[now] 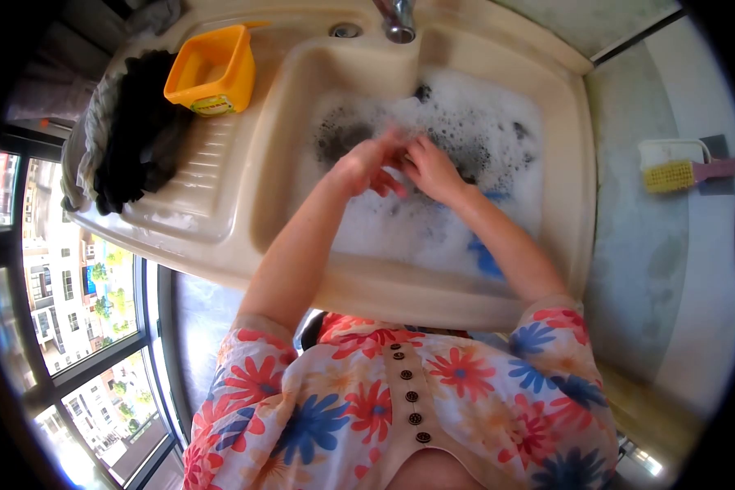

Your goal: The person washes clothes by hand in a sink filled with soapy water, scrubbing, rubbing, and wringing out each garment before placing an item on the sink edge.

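Over the foamy water of the sink, my two hands meet near the middle. My left hand has its fingers apart and slightly blurred, holding nothing that shows. Close against its fingertips is my right hand, its fingers bent and pressed together; what lies between them, if anything, is hidden. Dark cloth shows partly through the suds around and behind the hands. A blue item lies half under the foam beside my right forearm.
A yellow-orange plastic basket stands on the ribbed drainboard, beside a pile of black and grey clothes. The faucet overhangs the sink's back edge. A yellow-bristled brush is at the right wall; windows are at the left.
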The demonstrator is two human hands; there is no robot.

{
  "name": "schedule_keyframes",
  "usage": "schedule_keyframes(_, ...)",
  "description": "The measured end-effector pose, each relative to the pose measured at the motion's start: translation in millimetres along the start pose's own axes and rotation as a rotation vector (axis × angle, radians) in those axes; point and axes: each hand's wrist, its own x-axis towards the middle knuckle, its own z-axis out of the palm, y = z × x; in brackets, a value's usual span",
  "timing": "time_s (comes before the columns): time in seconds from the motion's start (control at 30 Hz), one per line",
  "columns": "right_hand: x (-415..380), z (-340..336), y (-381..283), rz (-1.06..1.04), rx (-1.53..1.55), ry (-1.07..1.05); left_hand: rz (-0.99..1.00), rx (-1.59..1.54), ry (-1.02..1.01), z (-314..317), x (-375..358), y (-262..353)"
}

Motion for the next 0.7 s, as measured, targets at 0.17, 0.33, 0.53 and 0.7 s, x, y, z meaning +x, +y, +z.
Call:
schedule_keyframes(0.17,-9,15,45,0.296,0.146,0.188,0.023,-0.016,0.114,-9,16,-10)
schedule_keyframes(0.33,-13,32,84,0.64,-0.003,0.17,-0.113,-0.207,0.091,-10,35,-33)
schedule_keyframes(0.53,8,7,-76,-0.044,0.322,0.158,-0.006,-0.648,-0.195,-10,51,-43)
schedule_keyframes(0.7,11,31,-104,-0.245,0.029,0.357,0.867,-0.24,-0.004,-21,32,-59)
